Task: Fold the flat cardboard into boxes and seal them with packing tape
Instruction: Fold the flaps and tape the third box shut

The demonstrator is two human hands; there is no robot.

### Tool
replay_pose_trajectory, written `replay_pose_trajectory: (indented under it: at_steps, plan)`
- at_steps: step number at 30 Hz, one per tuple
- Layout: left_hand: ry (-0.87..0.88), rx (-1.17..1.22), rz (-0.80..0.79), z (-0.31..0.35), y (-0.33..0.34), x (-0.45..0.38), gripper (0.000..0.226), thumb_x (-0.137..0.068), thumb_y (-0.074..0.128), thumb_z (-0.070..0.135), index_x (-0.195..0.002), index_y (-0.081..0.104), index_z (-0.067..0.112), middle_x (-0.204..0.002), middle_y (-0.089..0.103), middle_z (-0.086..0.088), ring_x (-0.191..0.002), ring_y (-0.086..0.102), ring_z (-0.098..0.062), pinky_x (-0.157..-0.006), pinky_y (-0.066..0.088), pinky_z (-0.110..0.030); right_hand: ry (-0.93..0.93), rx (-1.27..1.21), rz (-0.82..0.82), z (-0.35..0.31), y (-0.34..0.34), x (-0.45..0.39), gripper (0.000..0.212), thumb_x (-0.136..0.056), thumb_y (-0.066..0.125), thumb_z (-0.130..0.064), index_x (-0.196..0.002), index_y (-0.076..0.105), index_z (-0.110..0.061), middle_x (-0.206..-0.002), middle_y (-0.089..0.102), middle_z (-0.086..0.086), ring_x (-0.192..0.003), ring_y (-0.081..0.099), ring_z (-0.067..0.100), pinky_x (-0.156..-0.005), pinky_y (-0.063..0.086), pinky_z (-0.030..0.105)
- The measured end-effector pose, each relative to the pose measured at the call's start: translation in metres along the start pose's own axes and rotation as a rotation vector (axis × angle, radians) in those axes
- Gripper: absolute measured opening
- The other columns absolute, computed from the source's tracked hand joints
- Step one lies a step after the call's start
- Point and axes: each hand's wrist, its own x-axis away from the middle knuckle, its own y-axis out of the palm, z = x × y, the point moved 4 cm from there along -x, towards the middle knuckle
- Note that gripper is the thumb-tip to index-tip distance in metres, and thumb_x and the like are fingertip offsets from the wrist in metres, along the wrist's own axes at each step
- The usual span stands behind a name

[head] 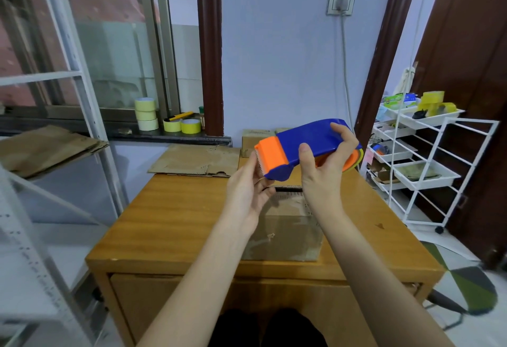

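Head view: the right hand (326, 165) is wrapped round the blue body of the tape dispenser (304, 149), thumb on the near side and fingers over the top, holding it in the air above the table (170, 217). The left hand (249, 187) is at the orange cutter end, fingers loosely curled by the serrated edge; whether it pinches a tape end I cannot tell. Below the hands a folded cardboard box (285, 234) stands near the table's middle, its top flaps closed with a dark gap at the far edge. Flat cardboard (197, 160) lies on the far left of the table.

The dispenser looks like light, rigid plastic; best held by the body, clear of the teeth. The box is probably light and likely to slide, so it wants steadying on top while taping.
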Motion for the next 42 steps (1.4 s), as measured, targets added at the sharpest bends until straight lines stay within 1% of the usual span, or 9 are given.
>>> replay_pose_trajectory:
  at_steps: [5,13,19,23,28,31,34,37,42]
  plan:
    - [-0.191,0.167,-0.025,-0.008,0.003,0.001,0.015,-0.096,0.054,0.024,-0.094,0.061,0.011,-0.069,0.059,-0.001,-0.051,0.053,-0.007,-0.042,0.04,-0.017,-0.013,-0.012,0.031,0.0,0.005,0.002,0.055,-0.086,0.057,-0.01,-0.13,0.026,-0.001,-0.112,0.032,-0.014,-0.09,0.045,-0.022,-0.07,0.042,0.003]
    - [-0.154,-0.008,0.104,-0.005,-0.003,0.004,0.013,-0.096,0.049,0.013,-0.088,0.059,0.011,-0.067,0.056,-0.002,-0.049,0.049,-0.006,-0.04,0.036,-0.016,-0.02,-0.032,0.008,0.0,0.011,0.007,0.047,-0.084,0.057,-0.015,-0.12,0.028,-0.018,-0.112,0.033,-0.011,-0.089,0.045,-0.017,-0.07,0.043,0.007]
    - [0.234,-0.332,0.184,0.003,-0.005,0.006,0.007,-0.094,0.048,0.005,-0.093,0.053,0.009,-0.071,0.057,0.001,-0.054,0.046,-0.006,-0.042,0.035,-0.013,-0.023,-0.037,0.017,0.0,0.013,0.009,0.05,-0.084,0.058,-0.012,-0.122,0.026,-0.014,-0.112,0.033,-0.013,-0.09,0.046,-0.02,-0.069,0.043,0.004]
    - [0.283,-0.316,0.216,0.004,-0.004,0.005,0.01,-0.093,0.05,0.004,-0.092,0.051,0.014,-0.064,0.055,0.005,-0.051,0.046,-0.003,-0.044,0.035,-0.015,-0.028,-0.037,0.057,-0.002,0.012,0.011,0.051,-0.086,0.062,0.004,-0.121,0.026,-0.009,-0.11,0.032,-0.011,-0.09,0.045,-0.023,-0.069,0.042,0.002]
    - [0.43,-0.419,0.209,0.008,-0.003,0.0,0.013,-0.089,0.058,0.001,-0.085,0.052,0.012,-0.06,0.058,0.007,-0.047,0.049,0.001,-0.049,0.037,-0.017,-0.044,-0.076,0.122,-0.007,0.013,0.014,0.066,-0.074,0.069,-0.026,-0.122,0.027,-0.01,-0.116,0.032,-0.01,-0.096,0.045,-0.018,-0.074,0.043,0.004]
    - [0.579,-0.636,0.215,0.013,-0.003,0.002,0.024,-0.089,0.059,0.003,-0.077,0.045,0.018,-0.064,0.054,0.006,-0.05,0.051,0.005,-0.049,0.037,-0.011,-0.027,-0.087,0.17,-0.005,0.011,0.012,0.061,-0.078,0.069,-0.012,-0.122,0.027,-0.01,-0.115,0.033,-0.011,-0.095,0.047,-0.019,-0.072,0.044,0.005]
    - [0.697,-0.9,0.249,0.02,-0.005,0.001,0.021,-0.09,0.059,0.009,-0.079,0.044,0.017,-0.067,0.053,0.006,-0.057,0.049,-0.005,-0.05,0.031,-0.021,-0.013,-0.065,0.154,-0.004,0.01,0.013,0.06,-0.08,0.067,0.001,-0.121,0.026,-0.014,-0.114,0.033,-0.013,-0.095,0.048,-0.019,-0.07,0.045,0.006]
    - [0.734,-1.036,0.261,0.024,-0.005,0.0,0.015,-0.092,0.057,0.016,-0.084,0.044,0.014,-0.067,0.05,0.006,-0.059,0.044,-0.007,-0.05,0.029,-0.025,0.022,-0.052,0.149,-0.004,0.009,0.008,0.06,-0.081,0.067,0.008,-0.12,0.027,-0.015,-0.112,0.034,-0.013,-0.09,0.049,-0.018,-0.068,0.045,0.006]
    - [0.656,-1.066,0.28,0.035,-0.02,-0.01,0.028,-0.097,0.05,0.034,-0.076,0.045,0.016,-0.068,0.051,0.001,-0.063,0.047,-0.013,-0.058,0.037,-0.03,0.077,-0.047,0.146,0.0,-0.001,0.0,0.059,-0.077,0.068,-0.002,-0.119,0.03,-0.017,-0.108,0.041,-0.009,-0.081,0.054,-0.008,-0.067,0.046,0.012]
